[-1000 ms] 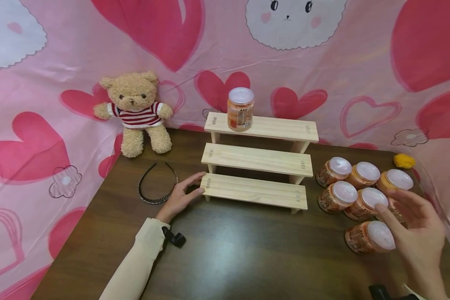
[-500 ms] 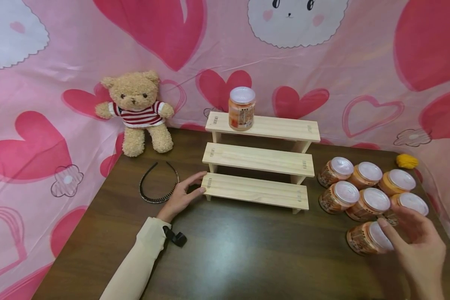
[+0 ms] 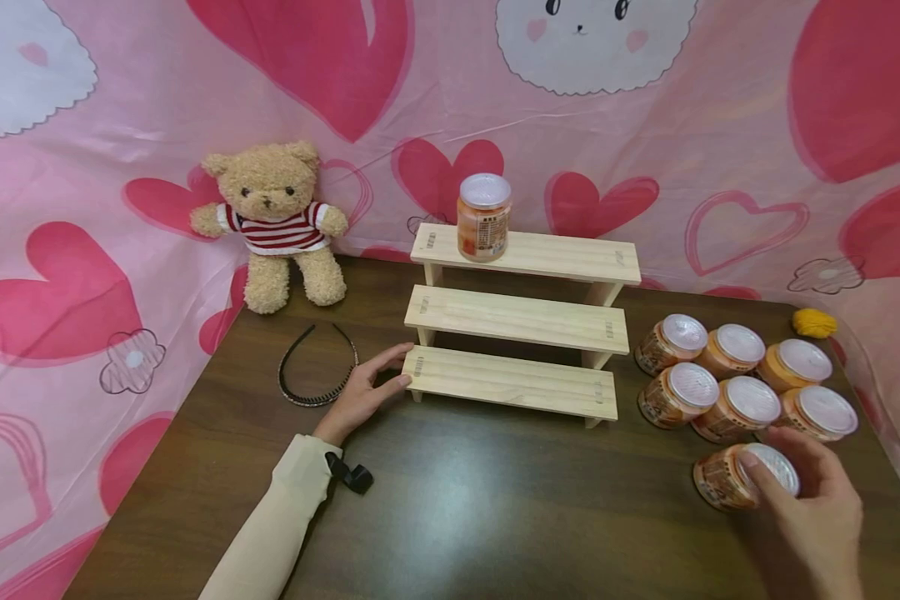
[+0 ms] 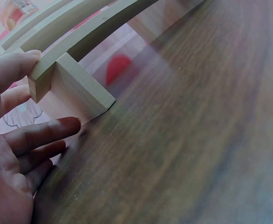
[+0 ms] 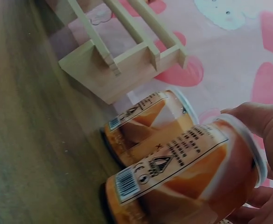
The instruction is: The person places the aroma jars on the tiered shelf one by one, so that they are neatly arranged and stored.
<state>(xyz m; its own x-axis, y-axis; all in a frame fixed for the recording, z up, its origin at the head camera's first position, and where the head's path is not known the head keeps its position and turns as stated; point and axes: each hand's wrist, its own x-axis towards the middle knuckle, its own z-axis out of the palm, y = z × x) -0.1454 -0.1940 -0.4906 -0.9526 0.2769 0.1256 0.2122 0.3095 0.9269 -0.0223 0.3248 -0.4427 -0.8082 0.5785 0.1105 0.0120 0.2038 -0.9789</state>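
Shelf: 12 o'clock, three tiers.
Jar cluster: 2 o'clock, six unshelved.
Right hand: 3 o'clock, pinching nearest jar by lid; unshelved too.
Left hand: 11 o'clock, fingers loose against shelf end.
Top-tier jar: 12 o'clock, sole one shelved.

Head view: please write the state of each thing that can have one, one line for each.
Wooden rack: standing, loaded only on its top tier.
Top-tier jar: upright, lidded.
Nearest jar: upright, lidded.
Six other jars: grouped on the table, lidded.
Headband: lying flat.
Teddy bear: upright.
Backdrop cloth: hung, creased.
Left grip: touching the rack's lowest tier.
Right grip: around the nearest jar's top.
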